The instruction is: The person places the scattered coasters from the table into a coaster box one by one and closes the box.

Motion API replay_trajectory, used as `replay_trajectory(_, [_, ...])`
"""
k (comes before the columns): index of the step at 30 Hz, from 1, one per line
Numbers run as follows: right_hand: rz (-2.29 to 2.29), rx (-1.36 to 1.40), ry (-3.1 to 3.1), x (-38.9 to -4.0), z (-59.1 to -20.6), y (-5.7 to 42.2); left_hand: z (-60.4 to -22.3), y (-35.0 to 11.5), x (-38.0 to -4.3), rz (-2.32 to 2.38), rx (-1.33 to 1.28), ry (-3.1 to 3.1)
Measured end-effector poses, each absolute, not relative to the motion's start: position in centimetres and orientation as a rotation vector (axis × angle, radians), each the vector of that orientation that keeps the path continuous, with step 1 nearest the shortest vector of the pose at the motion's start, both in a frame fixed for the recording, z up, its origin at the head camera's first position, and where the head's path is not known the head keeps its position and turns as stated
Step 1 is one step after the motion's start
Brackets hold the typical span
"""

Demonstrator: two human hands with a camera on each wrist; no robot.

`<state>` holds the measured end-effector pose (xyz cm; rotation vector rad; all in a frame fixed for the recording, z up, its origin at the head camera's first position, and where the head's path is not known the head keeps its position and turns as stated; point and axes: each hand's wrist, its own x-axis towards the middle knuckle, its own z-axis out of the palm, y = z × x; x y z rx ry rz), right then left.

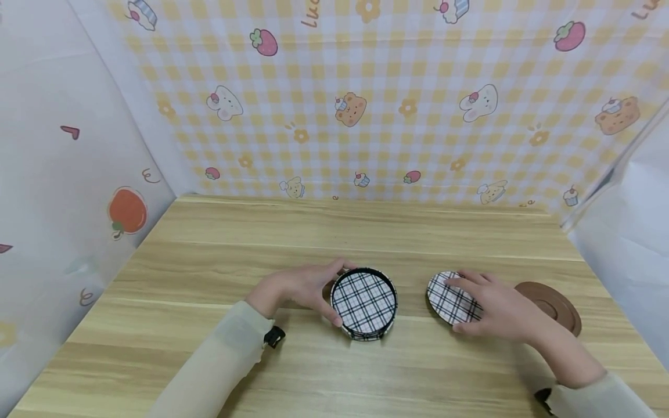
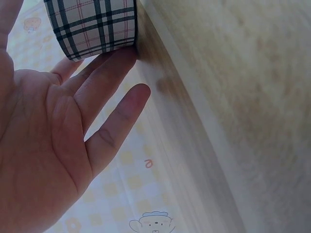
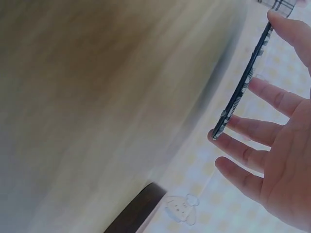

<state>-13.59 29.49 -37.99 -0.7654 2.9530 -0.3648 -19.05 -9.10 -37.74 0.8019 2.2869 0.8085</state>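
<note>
My left hand (image 1: 305,287) grips a round, black-rimmed plaid box (image 1: 366,335) by its left side, thumb at the front and fingers behind. The box stands upright with its top uncovered, and a plaid surface shows inside the rim. In the left wrist view its plaid wall (image 2: 99,29) meets my fingers. On the right, my right hand (image 1: 502,307) holds a thin plaid disc (image 1: 444,293) like a coaster by its edge, between thumb and fingers. Seen edge-on in the right wrist view, the disc (image 3: 243,77) is tilted and raised off the table.
A brown round disc (image 1: 567,307) with a ringed centre lies on the wooden table (image 1: 334,232) behind my right hand, partly covered by it. A yellow checked cloth (image 1: 324,116) hangs along the back edge. White printed sheets stand at both sides.
</note>
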Motion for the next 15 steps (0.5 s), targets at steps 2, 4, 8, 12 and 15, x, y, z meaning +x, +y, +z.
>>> replay_trajectory(2, [-0.367,-0.781,2.954,-13.6,-37.9,29.1,-37.8,-9.1,-19.1,0.811,0.805,2.285])
replay_trajectory(4, [-0.368,-0.792,2.954,-13.6,-37.8,28.8,-37.8,-9.1,-19.1,0.809,0.806,2.287])
replay_trajectory(8, [-0.355,-0.816,2.959,-13.5,-37.7,28.2,-37.9,-9.1,-19.1,0.811,0.808,2.290])
replay_trajectory(12, [-0.328,-0.850,2.975,-13.3,-37.4,27.6,-37.9,-9.1,-19.1,0.815,0.803,2.292])
replay_trajectory(15, [-0.325,-0.870,2.985,-13.1,-37.2,27.2,-37.9,-9.1,-19.1,0.810,0.806,2.297])
